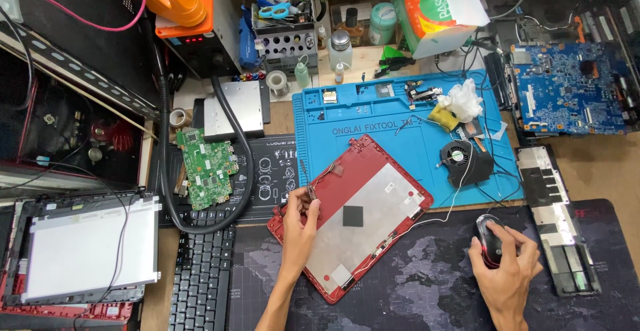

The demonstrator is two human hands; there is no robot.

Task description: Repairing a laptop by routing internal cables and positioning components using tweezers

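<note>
the dark desk mat (413, 291) fills the near part of the bench, printed with a pale map. behind it lies the blue work mat (373, 131), and on the seam of the two rests the red lid (360, 211), a laptop back cover turned at an angle, inner side up, with a silver sheet and a small black square at its middle. at far left sits a bare screen panel (80, 251) in its frame, face up. a black keyboard (200, 278) lies between that panel and the desk mat. a blue board (567, 91) sits at the far right, well apart from the hands, and a green board (208, 168) lies left of the red lid, ringed by a thick black hose. a black fan (463, 161) rests on the blue mat just right of the lid. the left hand (300, 221) is at the lid's left edge, its fingers pinched on a thin dark hinge strip (308, 181) that stands up along that edge. the right hand (510, 264) lies curled over a black and red mouse (491, 241) on the desk mat, well apart from the lid, palm and fingers cupping it.
</note>
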